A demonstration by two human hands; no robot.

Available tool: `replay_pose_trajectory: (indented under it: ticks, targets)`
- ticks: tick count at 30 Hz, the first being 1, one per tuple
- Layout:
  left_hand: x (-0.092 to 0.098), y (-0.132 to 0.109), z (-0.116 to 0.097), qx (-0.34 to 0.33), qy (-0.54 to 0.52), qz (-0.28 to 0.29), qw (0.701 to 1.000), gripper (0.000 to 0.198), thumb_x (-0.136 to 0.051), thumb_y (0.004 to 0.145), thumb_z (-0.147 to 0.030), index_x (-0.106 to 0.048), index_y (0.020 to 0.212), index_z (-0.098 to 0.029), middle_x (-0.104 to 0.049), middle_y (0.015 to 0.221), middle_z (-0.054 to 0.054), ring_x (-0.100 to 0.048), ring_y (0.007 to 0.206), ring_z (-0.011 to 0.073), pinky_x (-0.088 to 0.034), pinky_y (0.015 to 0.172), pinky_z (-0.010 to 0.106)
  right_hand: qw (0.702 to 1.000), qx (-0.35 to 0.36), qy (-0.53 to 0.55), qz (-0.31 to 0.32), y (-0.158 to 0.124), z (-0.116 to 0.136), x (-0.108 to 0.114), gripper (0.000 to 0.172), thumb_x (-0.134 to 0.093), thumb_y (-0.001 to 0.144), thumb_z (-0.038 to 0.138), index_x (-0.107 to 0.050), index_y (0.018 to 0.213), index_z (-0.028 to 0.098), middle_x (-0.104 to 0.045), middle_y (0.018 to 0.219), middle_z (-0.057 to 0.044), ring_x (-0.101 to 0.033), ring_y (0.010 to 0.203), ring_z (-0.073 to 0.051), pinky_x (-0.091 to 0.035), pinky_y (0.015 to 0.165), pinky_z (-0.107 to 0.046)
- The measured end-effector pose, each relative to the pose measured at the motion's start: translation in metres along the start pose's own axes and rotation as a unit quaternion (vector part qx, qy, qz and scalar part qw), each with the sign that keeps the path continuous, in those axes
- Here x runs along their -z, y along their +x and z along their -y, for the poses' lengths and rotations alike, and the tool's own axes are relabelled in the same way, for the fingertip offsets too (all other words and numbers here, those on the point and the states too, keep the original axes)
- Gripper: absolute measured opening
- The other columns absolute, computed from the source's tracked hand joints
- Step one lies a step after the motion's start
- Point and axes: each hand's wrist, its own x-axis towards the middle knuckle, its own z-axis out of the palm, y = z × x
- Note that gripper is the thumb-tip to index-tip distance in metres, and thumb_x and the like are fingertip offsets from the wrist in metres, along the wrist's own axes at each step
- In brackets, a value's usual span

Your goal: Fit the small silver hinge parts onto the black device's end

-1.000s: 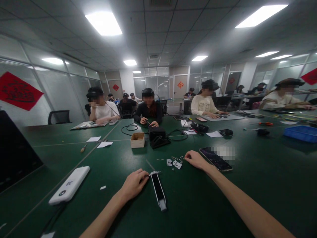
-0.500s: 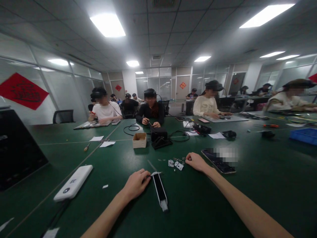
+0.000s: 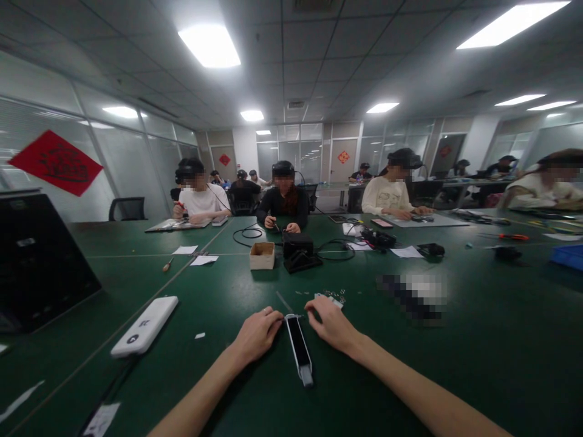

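A narrow device with a white frame and a long black face (image 3: 298,346) lies on the green table. Its near end is light grey. My left hand (image 3: 259,331) is closed at the device's far left corner, the fingertips pressed together against it. On the other side, my right hand (image 3: 331,320) is closed in a pinch just right of the far end; whatever is between those fingertips is too small to make out. Beyond the right hand are a white plate with holes (image 3: 337,301), partly hidden, and several small metal parts (image 3: 337,294).
A white power bank (image 3: 146,326) with a cable lies left, near a black screen (image 3: 40,261). A cardboard box (image 3: 262,260) and a black device on a stand (image 3: 300,252) stand ahead. A blurred-out phone lies right. Several people sit across the table (image 3: 218,394).
My right hand has moved left from the small metal parts to the far end of the device. My left hand stays at the device's corner. The view has turned slightly left.
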Motion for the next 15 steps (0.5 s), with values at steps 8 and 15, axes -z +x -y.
replay_pose_trajectory:
  ticks: [8,15]
  targets:
    - [-0.0049,0.0011,0.0039,-0.007,0.014,-0.009,1.000,0.029,-0.032,0.096,-0.026,-0.059,0.106,-0.022,-0.060,0.097,0.004,-0.059,0.086,0.0174,-0.044,0.077,0.026,0.999,0.008,0.031,0.006,-0.0039,0.0022,-0.0137,0.022,-0.043,0.089,0.014,-0.063,0.097,0.016,-0.062,0.094,-0.009,-0.057,0.091,-0.020,-0.047,0.083,-0.036]
    - [-0.0054,0.0014,0.0041,-0.003,0.019,-0.013,1.000,0.027,-0.034,0.095,-0.027,-0.059,0.104,-0.023,-0.061,0.097,0.004,-0.059,0.086,0.0171,-0.045,0.077,0.026,0.998,0.027,0.060,0.022,-0.0035,0.0032,-0.0099,0.020,-0.045,0.090,0.016,-0.064,0.099,0.016,-0.063,0.094,-0.008,-0.056,0.090,-0.019,-0.046,0.084,-0.035]
